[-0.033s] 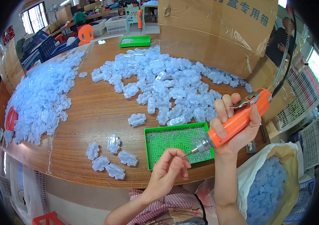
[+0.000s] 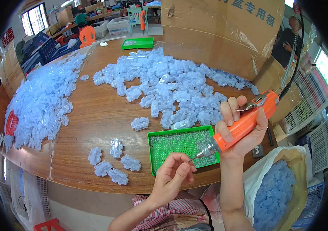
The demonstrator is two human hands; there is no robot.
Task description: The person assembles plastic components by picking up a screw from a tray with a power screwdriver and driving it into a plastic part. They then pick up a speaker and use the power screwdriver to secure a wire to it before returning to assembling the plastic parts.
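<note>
while the right hand point(image 2: 236, 127) clamps its fingers around the orange screwdriver point(image 2: 241, 127) over the green tray point(image 2: 154, 148), the left hand point(image 2: 173, 175) pinches fingers together at its tip.

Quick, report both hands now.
Left hand: fingers pinched at the driver's bit tip; contents cannot be told.
Right hand: closed around orange plastic electric screwdriver.

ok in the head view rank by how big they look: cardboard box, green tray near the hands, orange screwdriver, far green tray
1. cardboard box
2. green tray near the hands
3. orange screwdriver, looks close to that tray's size, and nearer the camera, so unsure
4. far green tray
</note>
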